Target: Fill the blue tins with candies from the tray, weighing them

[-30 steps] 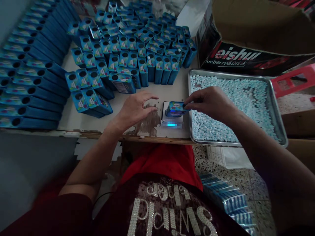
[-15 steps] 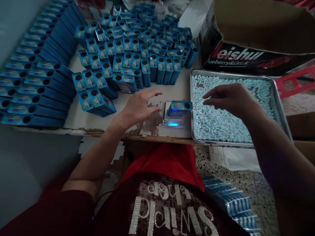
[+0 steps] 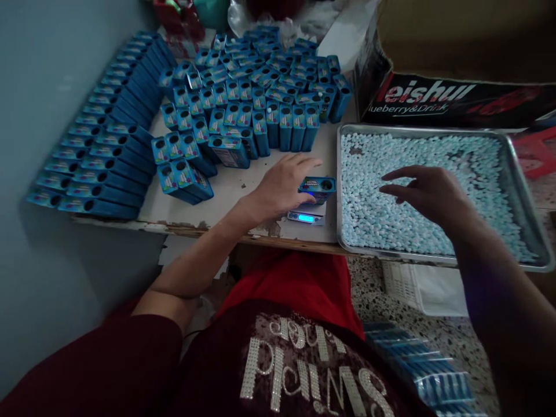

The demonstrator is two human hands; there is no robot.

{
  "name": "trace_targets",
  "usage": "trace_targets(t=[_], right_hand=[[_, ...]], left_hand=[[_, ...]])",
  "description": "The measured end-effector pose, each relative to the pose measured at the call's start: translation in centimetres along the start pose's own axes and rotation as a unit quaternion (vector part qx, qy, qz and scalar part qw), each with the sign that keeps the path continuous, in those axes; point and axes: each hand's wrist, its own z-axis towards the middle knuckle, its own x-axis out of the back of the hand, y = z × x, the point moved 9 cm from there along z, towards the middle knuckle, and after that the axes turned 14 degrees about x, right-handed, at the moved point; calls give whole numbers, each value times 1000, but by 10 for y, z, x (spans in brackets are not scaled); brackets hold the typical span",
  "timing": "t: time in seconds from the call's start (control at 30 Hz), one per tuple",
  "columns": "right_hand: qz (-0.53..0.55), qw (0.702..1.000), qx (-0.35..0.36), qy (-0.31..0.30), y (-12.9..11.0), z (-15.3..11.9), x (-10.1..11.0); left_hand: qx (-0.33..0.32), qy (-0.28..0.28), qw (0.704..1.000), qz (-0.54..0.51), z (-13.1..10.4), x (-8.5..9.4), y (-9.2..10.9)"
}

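While many boxes point(image 3: 285, 127) stand open-topped, the left hand point(image 3: 280, 186), fingers apart, is beside one box point(image 3: 316, 185) on the scale point(image 3: 306, 218), the spread right hand point(image 3: 436, 194) above pellets point(image 3: 391, 226) in the tray point(image 3: 339, 191).

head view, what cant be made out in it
All in the head view:
- digits on the scale's display: too small, glaring
- whether the left hand touches the blue container: fingers cover its near end
- far right of the cardboard box: cut off by the edge
- packs on the floor: blurred, partly behind clothing
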Motion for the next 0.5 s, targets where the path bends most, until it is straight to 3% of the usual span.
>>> trace_targets(t=[0.13, 0.33, 0.43, 0.5], right_hand=[[16, 999, -25, 17, -3, -9, 2], [149, 989, -6, -7, -26, -14, -28], [177, 984, 1, -19, -32, -10, -46], [185, 982, 3, -22, -29, -3, -54]], left_hand=[[46, 7, 999, -20, 0, -8, -5], [157, -14, 975, -157, -15, -30, -49], [135, 7, 974, -180, -15, -34, -55], [82, 32, 985, -147, -9, -36, -41]])
